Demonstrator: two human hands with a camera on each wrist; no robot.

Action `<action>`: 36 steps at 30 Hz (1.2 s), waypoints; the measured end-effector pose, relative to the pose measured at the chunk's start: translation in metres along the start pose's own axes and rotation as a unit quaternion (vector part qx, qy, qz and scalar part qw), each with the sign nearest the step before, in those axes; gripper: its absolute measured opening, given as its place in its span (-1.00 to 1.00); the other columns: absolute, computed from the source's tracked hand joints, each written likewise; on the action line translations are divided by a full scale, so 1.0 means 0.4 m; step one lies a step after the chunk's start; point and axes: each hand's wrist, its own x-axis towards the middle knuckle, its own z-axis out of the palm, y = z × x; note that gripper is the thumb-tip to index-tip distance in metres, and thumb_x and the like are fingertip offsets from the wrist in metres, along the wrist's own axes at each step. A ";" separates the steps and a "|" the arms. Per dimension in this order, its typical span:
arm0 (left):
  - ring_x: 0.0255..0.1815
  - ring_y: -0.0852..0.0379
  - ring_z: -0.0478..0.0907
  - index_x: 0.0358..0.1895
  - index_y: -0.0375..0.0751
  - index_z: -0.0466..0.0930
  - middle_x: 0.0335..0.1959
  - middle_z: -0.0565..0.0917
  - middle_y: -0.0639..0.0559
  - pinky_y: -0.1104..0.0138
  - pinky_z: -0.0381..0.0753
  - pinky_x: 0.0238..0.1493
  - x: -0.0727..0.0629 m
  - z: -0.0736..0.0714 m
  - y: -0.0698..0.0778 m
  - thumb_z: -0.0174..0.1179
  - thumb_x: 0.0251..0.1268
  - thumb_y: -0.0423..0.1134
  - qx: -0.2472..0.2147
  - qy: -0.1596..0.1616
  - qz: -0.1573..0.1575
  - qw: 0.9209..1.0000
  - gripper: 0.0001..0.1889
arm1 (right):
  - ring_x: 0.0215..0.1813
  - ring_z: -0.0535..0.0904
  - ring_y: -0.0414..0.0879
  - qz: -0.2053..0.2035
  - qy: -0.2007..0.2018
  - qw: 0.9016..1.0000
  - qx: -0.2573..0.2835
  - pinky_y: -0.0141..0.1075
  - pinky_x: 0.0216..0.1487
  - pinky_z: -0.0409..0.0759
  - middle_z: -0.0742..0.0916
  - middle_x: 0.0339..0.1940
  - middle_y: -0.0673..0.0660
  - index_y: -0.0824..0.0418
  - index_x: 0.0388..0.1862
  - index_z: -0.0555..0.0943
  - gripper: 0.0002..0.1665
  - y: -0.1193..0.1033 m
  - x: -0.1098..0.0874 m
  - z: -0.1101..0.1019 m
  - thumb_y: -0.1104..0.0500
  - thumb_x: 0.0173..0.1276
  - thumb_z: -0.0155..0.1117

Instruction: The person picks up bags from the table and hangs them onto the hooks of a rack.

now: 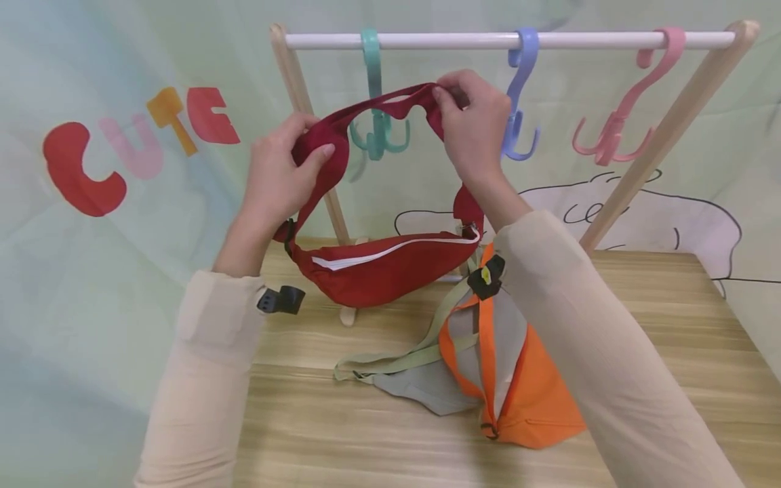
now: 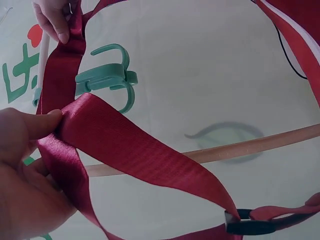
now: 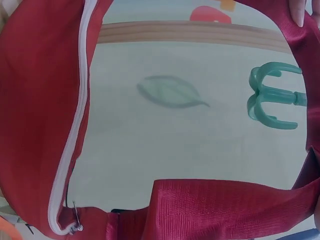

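Note:
A red waist bag (image 1: 390, 274) with a white zipper (image 3: 82, 85) hangs by its wide strap (image 2: 135, 142) between my raised hands. My left hand (image 1: 277, 169) pinches the strap at the left, thumb in front, and a folded length droops there toward a black buckle (image 2: 250, 222). On the other side, my right hand (image 1: 472, 129) pinches the strap higher up, between thumb and fingers. The strap's loop crosses in front of a green hook (image 1: 379, 132) in the head view. Below, the bag's body sags over the tabletop.
A white rod (image 1: 439, 41) on wooden legs (image 1: 665, 139) carries the green hook, a blue hook (image 1: 521, 95) and a pink hook (image 1: 631, 102). An orange and grey bag (image 1: 537, 400) with loose straps lies on the wooden table (image 1: 317, 420) below my right forearm. A printed cloth stands behind.

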 end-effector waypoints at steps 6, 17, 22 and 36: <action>-0.09 -0.06 0.51 0.06 -0.30 0.44 -0.10 0.58 -0.19 0.13 0.51 -0.06 -0.002 0.008 -0.004 0.14 0.25 -0.24 -0.002 -0.003 0.003 1.000 -0.66 | -0.29 0.58 -0.22 0.011 0.001 1.000 -0.003 -0.53 -0.23 0.46 0.72 -0.29 0.10 0.29 -0.20 0.65 -0.80 0.011 -0.002 0.009 0.21 0.28 0.20; -0.14 -0.10 0.50 0.04 -0.28 0.46 -0.15 0.58 -0.23 0.08 0.49 -0.11 -0.008 0.008 -0.025 0.08 0.28 -0.28 -0.009 -0.008 0.003 1.000 -0.71 | -0.27 0.60 -0.18 0.022 -0.045 0.999 -0.020 -0.52 -0.19 0.45 0.72 -0.29 0.11 0.27 -0.22 0.68 -0.80 0.038 -0.013 0.018 0.19 0.26 0.23; -0.12 -0.11 0.49 0.07 -0.28 0.45 -0.11 0.57 -0.22 0.07 0.49 -0.09 -0.012 0.010 -0.033 0.06 0.29 -0.28 -0.018 -0.020 0.006 1.000 -0.69 | -0.28 0.58 -0.17 0.029 -0.067 0.997 -0.006 -0.50 -0.20 0.47 0.71 -0.30 0.12 0.28 -0.22 0.67 -0.81 0.043 -0.017 0.018 0.21 0.26 0.23; -0.08 -0.13 0.48 0.12 -0.30 0.39 -0.08 0.53 -0.24 0.05 0.48 -0.04 -0.003 0.023 -0.036 -0.02 0.33 -0.33 -0.012 -0.055 0.001 0.998 -0.68 | -0.29 0.53 -0.16 0.077 -0.145 0.984 0.064 -0.42 -0.19 0.44 0.67 -0.32 0.15 0.32 -0.16 0.64 -0.80 0.067 -0.017 0.002 0.27 0.28 0.19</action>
